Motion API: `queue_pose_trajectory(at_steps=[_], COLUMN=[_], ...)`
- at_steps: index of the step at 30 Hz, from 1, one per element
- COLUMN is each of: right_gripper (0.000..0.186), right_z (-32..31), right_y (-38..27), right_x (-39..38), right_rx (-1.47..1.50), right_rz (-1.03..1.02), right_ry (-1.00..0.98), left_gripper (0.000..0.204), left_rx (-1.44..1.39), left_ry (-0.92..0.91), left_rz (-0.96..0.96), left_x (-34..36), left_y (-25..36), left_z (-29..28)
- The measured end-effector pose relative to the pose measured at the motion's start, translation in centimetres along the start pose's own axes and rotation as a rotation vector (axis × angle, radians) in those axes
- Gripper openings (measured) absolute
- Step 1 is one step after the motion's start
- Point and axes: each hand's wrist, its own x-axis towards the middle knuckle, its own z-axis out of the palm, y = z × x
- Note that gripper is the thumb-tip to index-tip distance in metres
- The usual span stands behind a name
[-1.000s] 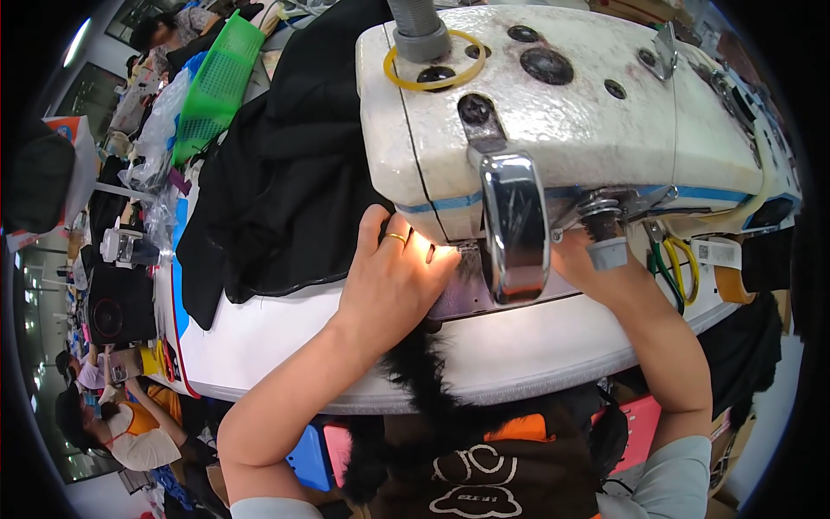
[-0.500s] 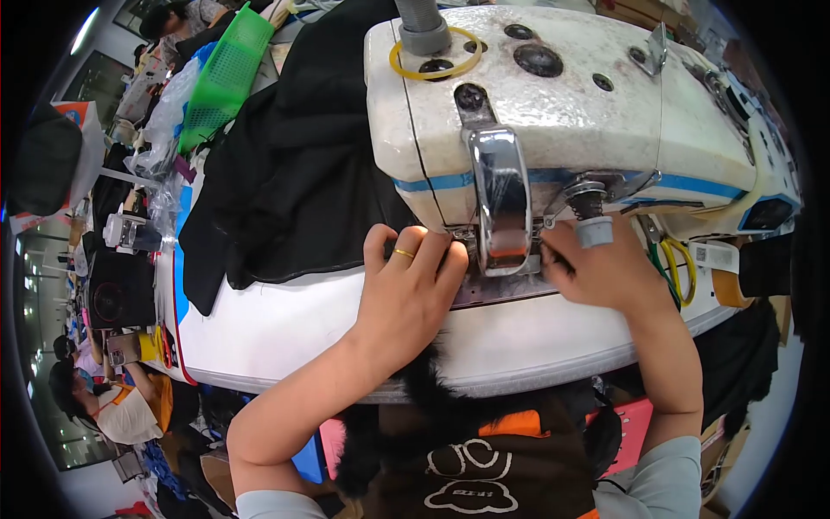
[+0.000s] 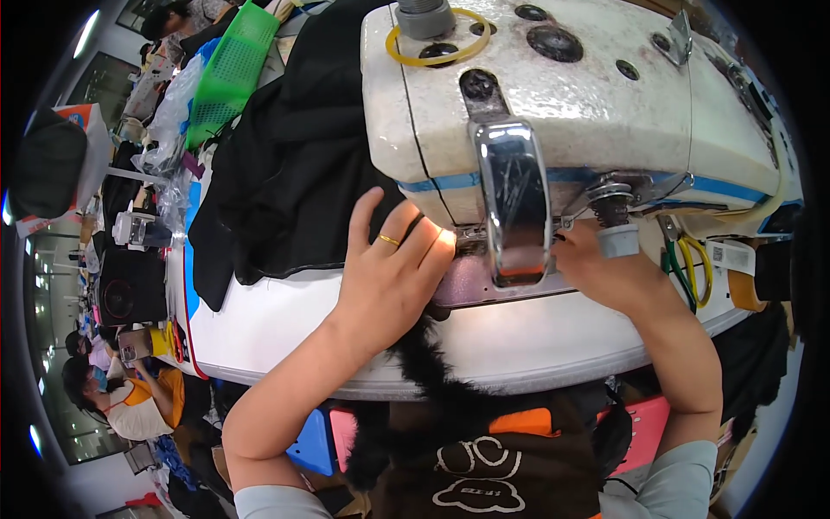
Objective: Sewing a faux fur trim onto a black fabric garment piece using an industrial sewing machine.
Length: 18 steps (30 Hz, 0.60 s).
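Note:
A white sewing machine (image 3: 571,104) with a blue stripe fills the upper right. My left hand (image 3: 385,277), wearing a ring, is just left of its needle area, fingertips bent down and little finger lifted. From beneath this hand a black fur strip (image 3: 428,359) runs over the table edge towards my lap; the thumb and the pinch itself are hidden. My right hand (image 3: 605,268) is on the other side of the chrome lever guard (image 3: 514,199), its fingers curled by the presser foot. What they hold is hidden. Black cloth (image 3: 294,182) lies left of the machine.
A green plastic basket (image 3: 229,78) stands at the far left of the white table (image 3: 285,329). Yellow-handled scissors (image 3: 699,272) and a tape roll (image 3: 739,290) are to the right of my right hand. Another person (image 3: 125,394) sits at the left.
My left hand has drawn slightly left, away from the needle, and its little finger has risen. More of the fur strip shows below it. The view has shifted a little.

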Motion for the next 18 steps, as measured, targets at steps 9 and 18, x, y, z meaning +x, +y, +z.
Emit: queue_pose_trajectory(at_steps=[9, 18], right_gripper=[0.025, 0.022], right_z=[0.5, 0.1], right_y=[0.4, 0.3], right_x=[0.3, 0.5], right_rx=[0.014, 0.101], right_rz=[-0.032, 0.058], right_ry=[0.056, 0.131], left_gripper=[0.016, 0.01], left_rx=[-0.02, 0.023], left_ry=[-0.01, -0.009], left_rz=[0.006, 0.067], left_x=[-0.2, 0.9], left_y=[-0.4, -0.5], left_z=[-0.2, 0.6])
